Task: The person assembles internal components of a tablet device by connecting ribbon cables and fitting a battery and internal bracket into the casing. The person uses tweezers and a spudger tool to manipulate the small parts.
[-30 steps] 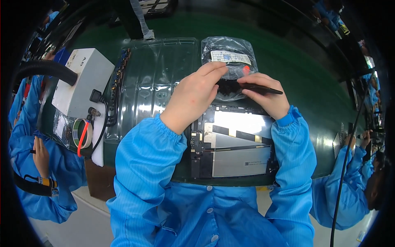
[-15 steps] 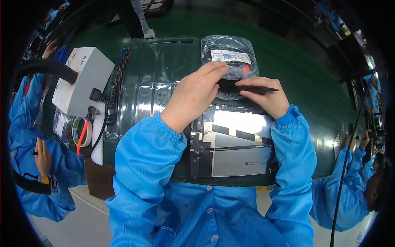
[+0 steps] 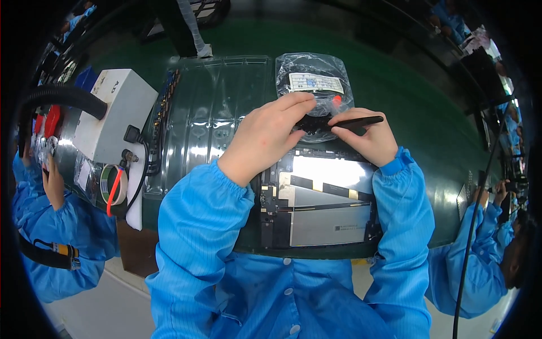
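Pinching slim black tool (image 3: 347, 121), glossy bag (image 3: 314, 85)

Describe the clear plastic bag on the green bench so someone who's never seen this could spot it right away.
On the green bench, look just past the opened tablet and the person's two hands. The clear plastic bag lies there, crinkled, with dark parts inside. Its white label sets it apart from the ribbed clear tray to its left.

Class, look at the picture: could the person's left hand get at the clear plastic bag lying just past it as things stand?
Probably yes. The left hand is right beside the clear plastic bag, its fingertips at the bag's near edge, with only the small black part it pinches between them.
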Available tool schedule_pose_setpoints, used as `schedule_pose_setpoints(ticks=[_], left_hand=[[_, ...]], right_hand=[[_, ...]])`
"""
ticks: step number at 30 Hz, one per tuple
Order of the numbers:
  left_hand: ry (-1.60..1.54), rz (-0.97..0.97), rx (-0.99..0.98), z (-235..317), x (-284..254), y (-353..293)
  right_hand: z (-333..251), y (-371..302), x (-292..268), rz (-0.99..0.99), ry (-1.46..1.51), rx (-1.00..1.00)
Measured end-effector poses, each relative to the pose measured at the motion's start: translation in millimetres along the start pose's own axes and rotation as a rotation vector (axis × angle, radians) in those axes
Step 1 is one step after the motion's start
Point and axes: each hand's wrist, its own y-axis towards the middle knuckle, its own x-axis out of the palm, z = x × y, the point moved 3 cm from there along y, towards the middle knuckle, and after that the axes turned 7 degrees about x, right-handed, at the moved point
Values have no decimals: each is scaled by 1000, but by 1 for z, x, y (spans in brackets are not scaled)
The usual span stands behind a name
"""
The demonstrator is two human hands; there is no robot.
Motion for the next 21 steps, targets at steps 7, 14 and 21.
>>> schedule_pose_setpoints(ticks=[7,14,21], left_hand=[[26,-17,-6,-1,-1,-1],[41,-55,-35,-3,-2,0],[46,-57,-50,-7,-2,-1]], right_hand=[[1,1,2,-19,-34,33],[-3,3,1,-35,-48,-19],[0,8,6,-59,-41,-53]])
